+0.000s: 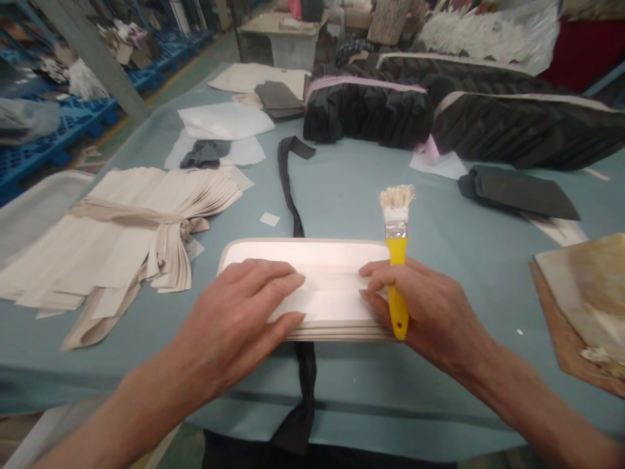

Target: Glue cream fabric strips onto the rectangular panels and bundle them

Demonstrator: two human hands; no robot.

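A small stack of white, rounded-corner cut pieces point(322, 260) lies in front of me on the blue-grey table point(351, 189). My left hand point(244, 312) rests flat on the stack's left half, fingers spread. My right hand point(430, 312) holds a yellow-handled brush point(397, 260) with pale bristles pointing away from me, while its fingertips touch the stack's right part. A long black fabric strip point(293, 208) runs under the stack and hangs over the table's near edge.
Left of me lies a fanned pile of beige cut pieces point(122, 228). Black pleated fabric bundles point(390, 111) lie across the back. Dark pieces point(522, 192) sit to the right, and a stained board point(581, 299) at the right edge. White sheets point(224, 120) lie further back left.
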